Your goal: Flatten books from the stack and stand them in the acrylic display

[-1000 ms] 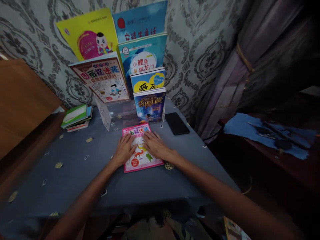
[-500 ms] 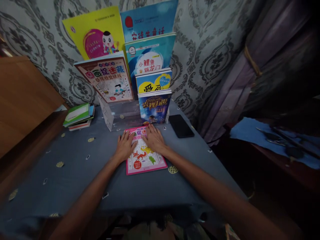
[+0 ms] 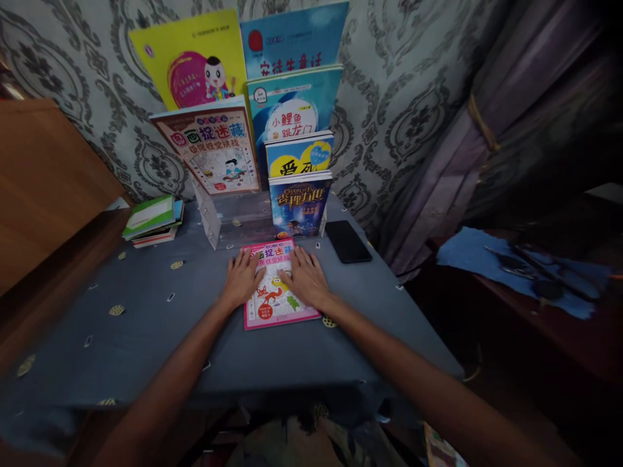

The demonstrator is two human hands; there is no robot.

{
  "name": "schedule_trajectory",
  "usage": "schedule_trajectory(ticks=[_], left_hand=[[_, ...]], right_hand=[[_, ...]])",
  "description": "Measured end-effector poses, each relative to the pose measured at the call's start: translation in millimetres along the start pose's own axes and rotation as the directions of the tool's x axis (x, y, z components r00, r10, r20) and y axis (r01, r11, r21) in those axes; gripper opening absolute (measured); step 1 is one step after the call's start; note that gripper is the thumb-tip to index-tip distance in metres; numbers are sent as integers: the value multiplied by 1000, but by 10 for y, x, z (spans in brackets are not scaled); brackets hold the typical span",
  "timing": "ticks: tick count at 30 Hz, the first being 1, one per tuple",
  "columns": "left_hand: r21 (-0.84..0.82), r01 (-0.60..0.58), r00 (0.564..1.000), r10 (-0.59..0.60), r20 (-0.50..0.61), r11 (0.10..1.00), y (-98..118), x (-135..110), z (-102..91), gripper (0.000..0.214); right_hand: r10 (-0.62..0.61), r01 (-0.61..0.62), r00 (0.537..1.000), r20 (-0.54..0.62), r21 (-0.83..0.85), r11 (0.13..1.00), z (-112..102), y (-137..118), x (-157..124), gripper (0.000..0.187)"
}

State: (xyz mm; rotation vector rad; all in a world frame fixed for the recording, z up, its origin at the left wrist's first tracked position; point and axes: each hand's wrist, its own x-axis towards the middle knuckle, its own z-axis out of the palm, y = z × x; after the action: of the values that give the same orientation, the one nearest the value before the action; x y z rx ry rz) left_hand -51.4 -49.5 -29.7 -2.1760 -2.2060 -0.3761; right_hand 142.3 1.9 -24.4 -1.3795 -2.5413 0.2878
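A pink-bordered picture book (image 3: 280, 311) with a fox and other animals on its cover lies flat on the table in front of me. My left hand (image 3: 243, 277) rests on its left edge, fingers spread and pointing away from me. On the right side of the cover lies my right hand (image 3: 307, 279), also with its fingers apart. Neither hand grips the book. Just beyond it stands a clear stepped book rack (image 3: 211, 224). A brown-bordered book (image 3: 221, 159) leans on its left side, and a dark blue book (image 3: 298, 207) stands at its front right.
Behind these, a yellow book (image 3: 189, 55), a teal book (image 3: 292, 107) and a blue book (image 3: 296, 42) stand upright. A black phone (image 3: 348, 242) lies right of the rack. At the left is a small stack of books (image 3: 153, 217). Glasses rest on a blue cloth (image 3: 467, 253).
My right hand has slid right, off the cover's title toward the book's right edge. My left hand stays on the left side. The view has shifted slightly.
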Motion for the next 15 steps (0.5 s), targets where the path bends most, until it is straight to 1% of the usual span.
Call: schedule_trajectory(ticks=[4,8,12,15], left_hand=[[-1,6,1000,-6,-14,1000,11,-13,-1,52],[10,18,1000,-18,-19,1000,24,-19,-3,52],[1,44,998,-44,-43,999,26,-34,23,52],[-22,86,992,-88,-86,996,29,-54,53,53]], right_hand=[[-26,25,1000,-1,-17,1000,-33,-24,-214,72],[-50,50,999,15,-24,998,-64,-47,-362,72],[-76,77,997,29,-23,997,-71,-48,-456,73],[-98,98,995,-2,-11,995,-44,-23,-478,73]])
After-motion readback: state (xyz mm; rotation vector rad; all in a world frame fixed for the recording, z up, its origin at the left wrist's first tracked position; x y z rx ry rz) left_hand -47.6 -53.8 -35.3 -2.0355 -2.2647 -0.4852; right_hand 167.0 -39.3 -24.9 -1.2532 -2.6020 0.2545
